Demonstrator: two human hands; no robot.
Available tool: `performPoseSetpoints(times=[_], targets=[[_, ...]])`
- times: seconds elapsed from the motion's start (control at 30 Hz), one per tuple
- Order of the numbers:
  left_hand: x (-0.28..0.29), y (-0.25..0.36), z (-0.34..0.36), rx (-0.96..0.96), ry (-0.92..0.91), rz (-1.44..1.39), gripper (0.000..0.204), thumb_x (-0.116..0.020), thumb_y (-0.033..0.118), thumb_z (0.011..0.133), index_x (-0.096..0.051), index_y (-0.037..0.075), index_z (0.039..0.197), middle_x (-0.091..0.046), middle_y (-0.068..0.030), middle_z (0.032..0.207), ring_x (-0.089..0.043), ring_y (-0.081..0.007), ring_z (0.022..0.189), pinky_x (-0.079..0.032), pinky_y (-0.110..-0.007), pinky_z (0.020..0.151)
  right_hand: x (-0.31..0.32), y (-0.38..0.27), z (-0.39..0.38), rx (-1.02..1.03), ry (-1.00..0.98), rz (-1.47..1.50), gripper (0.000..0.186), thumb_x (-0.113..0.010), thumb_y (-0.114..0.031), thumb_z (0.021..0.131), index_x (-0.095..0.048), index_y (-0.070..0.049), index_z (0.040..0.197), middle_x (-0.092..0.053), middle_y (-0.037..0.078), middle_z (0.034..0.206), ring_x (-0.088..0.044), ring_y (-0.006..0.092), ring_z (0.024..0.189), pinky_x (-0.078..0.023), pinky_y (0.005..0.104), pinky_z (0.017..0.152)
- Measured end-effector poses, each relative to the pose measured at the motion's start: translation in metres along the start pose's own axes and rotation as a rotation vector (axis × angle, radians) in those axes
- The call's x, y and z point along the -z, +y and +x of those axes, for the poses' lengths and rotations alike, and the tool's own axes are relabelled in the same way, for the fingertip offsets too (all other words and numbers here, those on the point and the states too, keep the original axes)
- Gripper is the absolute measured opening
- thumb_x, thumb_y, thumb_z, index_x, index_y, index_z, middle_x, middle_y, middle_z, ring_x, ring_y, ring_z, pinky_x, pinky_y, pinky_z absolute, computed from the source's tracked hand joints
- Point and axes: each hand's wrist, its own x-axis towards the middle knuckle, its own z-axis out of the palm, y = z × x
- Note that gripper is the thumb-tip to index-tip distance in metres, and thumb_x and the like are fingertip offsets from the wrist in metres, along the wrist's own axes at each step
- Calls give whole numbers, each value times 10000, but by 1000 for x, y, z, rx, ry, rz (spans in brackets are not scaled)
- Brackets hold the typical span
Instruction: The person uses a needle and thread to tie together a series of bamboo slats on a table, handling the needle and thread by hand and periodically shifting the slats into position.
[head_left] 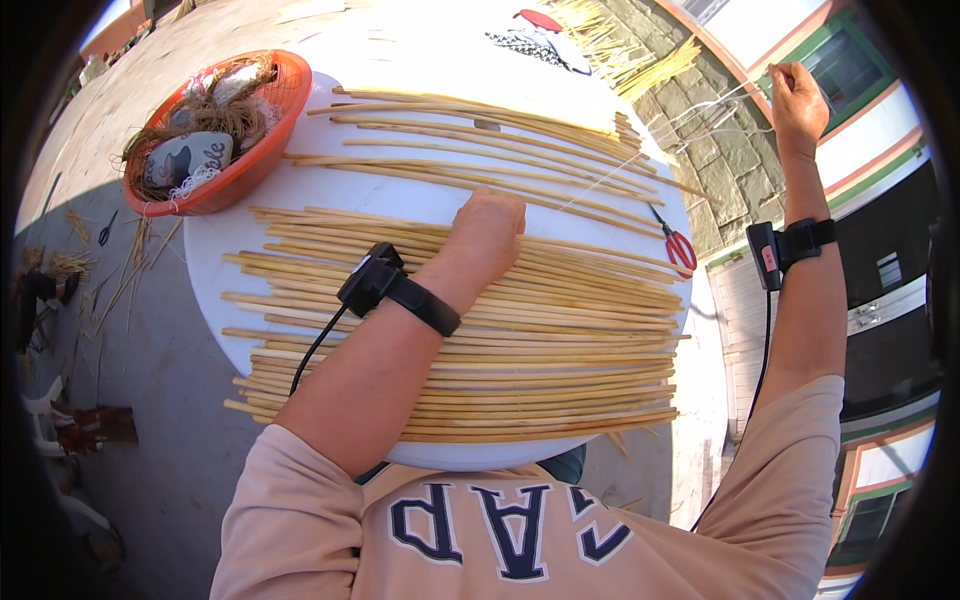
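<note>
A row of pale straw-coloured reed stalks (560, 340) lies side by side across a white round table (215, 300). My left hand (485, 235) is closed at the far edge of this row; its fingers hide what they grip. My right hand (798, 105) is raised high at the far right, beyond the table, closed on white string (735, 97). Loose loops of the string hang beside that hand. One thin strand runs slanting down to the stalks just right of my left hand. Farther back, several looser stalks (430, 125) lie apart from the row.
Red-handled scissors (680, 248) lie at the table's right edge. An orange plastic basket (295, 95) at the far left holds brown fibre, white string and a printed pouch. Beyond the table are a red item (540, 19), a patterned cloth (530, 42) and a heap of stalks (650, 70).
</note>
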Motion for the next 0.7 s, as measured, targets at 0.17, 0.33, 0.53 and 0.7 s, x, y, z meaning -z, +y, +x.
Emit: performPoseSetpoints(times=[0.17, 0.33, 0.53, 0.7], targets=[[1, -2, 0, -49, -22, 39, 174, -748, 6, 596, -606, 52, 686, -638, -89, 746, -574, -302, 860, -492, -387, 725, 3, 5, 8, 140, -48, -89, 193, -617, -303, 852, -640, -127, 929, -658, 45, 854, -623, 225, 769, -479, 322, 709], [2, -3, 0, -72, -44, 19, 176, -746, 8, 592, -596, 53, 674, -631, -87, 738, -573, -302, 848, -491, -384, 712, -3, 11, 7, 110, -36, -153, 213, -617, -328, 851, -645, -130, 925, -664, 51, 862, -627, 233, 783, -483, 338, 724], [7, 1, -2, -113, -30, 34, 153, -730, 19, 623, -596, 49, 689, -623, -81, 732, -570, -293, 820, -490, -384, 699, -6, 13, 19, 30, -145, -68, 279, -608, -380, 850, -672, -128, 952, -678, 65, 852, -636, 256, 810, -484, 358, 743], [11, 7, 3, -165, 122, 21, 136, -705, 3, 664, -622, 49, 762, -623, -75, 740, -564, -287, 833, -487, -381, 719, -18, 4, 17, -21, -244, -12, 319, -605, -403, 823, -689, -120, 943, -694, 83, 842, -650, 287, 830, -493, 384, 763]])
